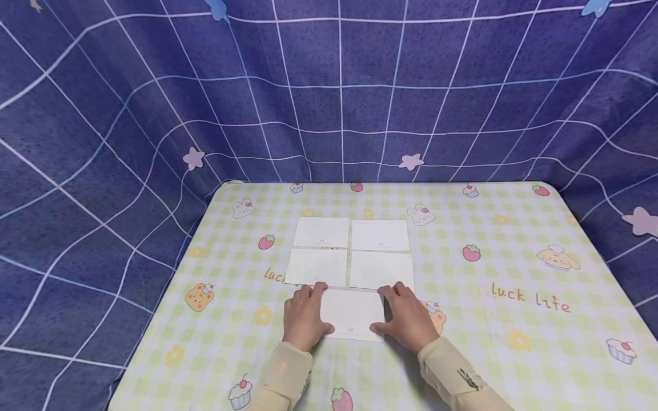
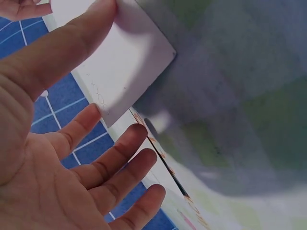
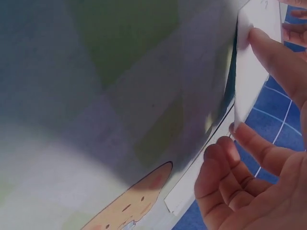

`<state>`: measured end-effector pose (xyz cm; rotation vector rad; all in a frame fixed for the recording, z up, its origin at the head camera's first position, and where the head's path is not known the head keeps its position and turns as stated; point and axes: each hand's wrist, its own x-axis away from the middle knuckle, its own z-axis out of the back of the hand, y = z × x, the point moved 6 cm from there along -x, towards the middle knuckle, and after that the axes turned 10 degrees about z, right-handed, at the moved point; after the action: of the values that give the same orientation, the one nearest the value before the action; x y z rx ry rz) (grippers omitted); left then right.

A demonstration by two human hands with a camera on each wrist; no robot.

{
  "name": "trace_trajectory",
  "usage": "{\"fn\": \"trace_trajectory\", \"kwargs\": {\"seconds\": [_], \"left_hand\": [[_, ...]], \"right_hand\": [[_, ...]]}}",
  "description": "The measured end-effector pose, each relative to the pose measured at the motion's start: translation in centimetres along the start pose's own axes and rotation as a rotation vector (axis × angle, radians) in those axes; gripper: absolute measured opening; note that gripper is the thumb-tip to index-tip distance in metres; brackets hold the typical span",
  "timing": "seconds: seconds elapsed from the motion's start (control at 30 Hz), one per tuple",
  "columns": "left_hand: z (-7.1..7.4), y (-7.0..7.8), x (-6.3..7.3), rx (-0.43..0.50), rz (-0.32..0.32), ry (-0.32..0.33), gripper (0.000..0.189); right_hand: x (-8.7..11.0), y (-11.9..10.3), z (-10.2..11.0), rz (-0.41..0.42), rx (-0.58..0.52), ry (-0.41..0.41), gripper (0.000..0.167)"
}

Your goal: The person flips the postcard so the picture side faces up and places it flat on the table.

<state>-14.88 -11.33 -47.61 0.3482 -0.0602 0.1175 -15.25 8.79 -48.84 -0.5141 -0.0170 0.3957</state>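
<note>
Both hands hold one blank white card (image 1: 352,315) by its opposite ends, at the near side of the table. The left hand (image 1: 304,317) pinches its left end, thumb at the near corner and index finger at the far corner. At the right end, the right hand (image 1: 409,317) does the same. In the left wrist view the card (image 2: 100,57) casts a shadow on the cloth, and the other left fingers are spread off it. In the right wrist view the card (image 3: 252,62) stands edge-on between thumb and index fingertip.
Just beyond lie more white cards in two rows: back left (image 1: 322,232), back right (image 1: 380,235), front left (image 1: 316,267) and front right (image 1: 382,270). A green checked tablecloth (image 1: 462,354) with cartoon prints covers the table. Dark blue gridded curtain (image 1: 319,108) hangs behind.
</note>
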Motion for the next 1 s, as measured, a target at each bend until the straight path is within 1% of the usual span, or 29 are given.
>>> {"fn": "trace_trajectory", "kwargs": {"seconds": [0.13, 0.37, 0.5, 0.63, 0.73, 0.8, 0.93, 1.0], "left_hand": [[-0.2, -0.4, 0.2, 0.038, 0.015, -0.006, 0.086], [-0.4, -1.3, 0.5, 0.088, 0.055, -0.011, 0.099], [-0.3, -1.6, 0.5, 0.104, 0.082, -0.013, 0.094], [-0.3, -1.9, 0.6, 0.117, 0.104, -0.011, 0.082], [-0.5, -2.0, 0.7, 0.128, 0.11, -0.01, 0.076], [-0.5, -2.1, 0.8, 0.135, 0.116, -0.006, 0.075], [-0.7, -2.3, 0.9, 0.146, 0.122, 0.004, 0.076], [-0.7, -2.4, 1.0, 0.15, 0.119, 0.01, 0.076]], "right_hand": [[-0.2, 0.0, 0.0, 0.005, 0.01, 0.023, 0.075], [0.3, -0.4, 0.2, 0.057, 0.06, 0.085, 0.076], [0.5, -0.6, 0.4, 0.076, 0.069, 0.108, 0.076], [0.6, -0.7, 0.5, 0.084, 0.071, 0.122, 0.076], [0.7, -0.7, 0.5, 0.072, 0.065, 0.125, 0.079], [0.8, -0.6, 0.4, 0.057, 0.054, 0.122, 0.082], [1.1, -0.4, 0.2, 0.005, 0.008, 0.113, 0.089], [1.3, -0.3, 0.2, -0.023, -0.009, 0.114, 0.087]]}}
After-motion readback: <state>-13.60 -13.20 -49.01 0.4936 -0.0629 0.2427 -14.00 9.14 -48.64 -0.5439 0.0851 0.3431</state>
